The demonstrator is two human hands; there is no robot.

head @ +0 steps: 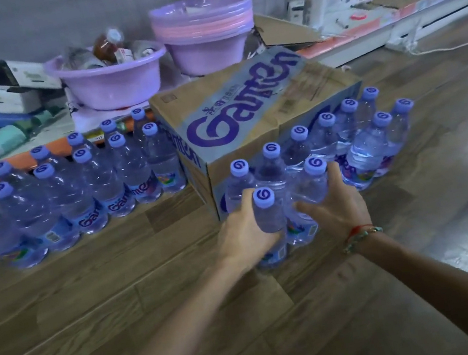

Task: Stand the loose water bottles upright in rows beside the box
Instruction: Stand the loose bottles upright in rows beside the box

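A cardboard Ganten box (247, 118) stands on the wooden floor. Several clear water bottles with purple caps stand upright in rows left of it (102, 181) and along its front right side (354, 137). At the box's near corner my left hand (246, 234) grips an upright bottle (268, 218) round its body. My right hand (334, 206) grips the neighbouring upright bottle (311, 182), thumb in front and fingers behind it. A third bottle's lower part shows between the two hands.
Purple plastic basins (112, 76) and a stack of basins (203, 29) sit on a low shelf behind the box, with boxes and packets to the left. A white shelf base (405, 22) runs along the right. Wooden floor lies in front.
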